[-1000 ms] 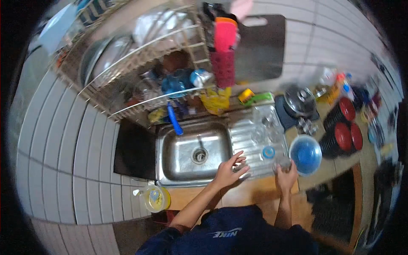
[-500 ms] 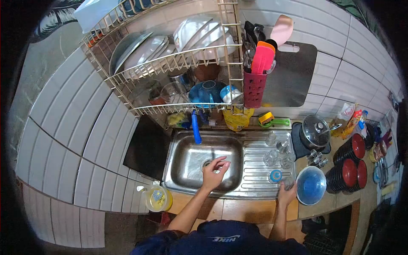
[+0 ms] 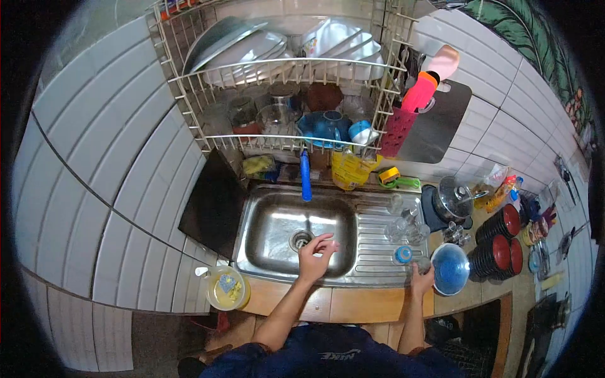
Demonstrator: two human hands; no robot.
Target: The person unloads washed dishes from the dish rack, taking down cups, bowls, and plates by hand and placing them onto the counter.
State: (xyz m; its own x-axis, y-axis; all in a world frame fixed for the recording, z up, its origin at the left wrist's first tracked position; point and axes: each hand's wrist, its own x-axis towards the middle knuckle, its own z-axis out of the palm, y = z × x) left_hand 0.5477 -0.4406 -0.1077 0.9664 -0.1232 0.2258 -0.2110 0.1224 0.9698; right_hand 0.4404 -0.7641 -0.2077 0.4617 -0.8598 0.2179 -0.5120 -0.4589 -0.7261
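Over the front right part of the steel sink basin [image 3: 271,242], my left hand [image 3: 316,257] is held with its fingers apart and nothing in them. My right hand [image 3: 421,279] grips a clear glass [image 3: 423,264] at the front right corner of the ribbed drainboard [image 3: 377,259]. Just left of that glass stands a blue-capped item [image 3: 403,254]. Several clear glasses [image 3: 397,229] stand farther back on the drainboard. A blue bowl [image 3: 451,269] sits right beside my right hand.
A dish rack [image 3: 283,63] with plates and glasses hangs above the sink, near the blue faucet [image 3: 305,176]. At the front left is a yellowish tub [image 3: 229,288]. A lidded pot [image 3: 452,199] and stacked dark red bowls [image 3: 498,251] stand at the right.
My left hand has moved left from the drainboard's edge to over the basin. My right hand stays around the glass near the blue bowl. The camera view has shifted.
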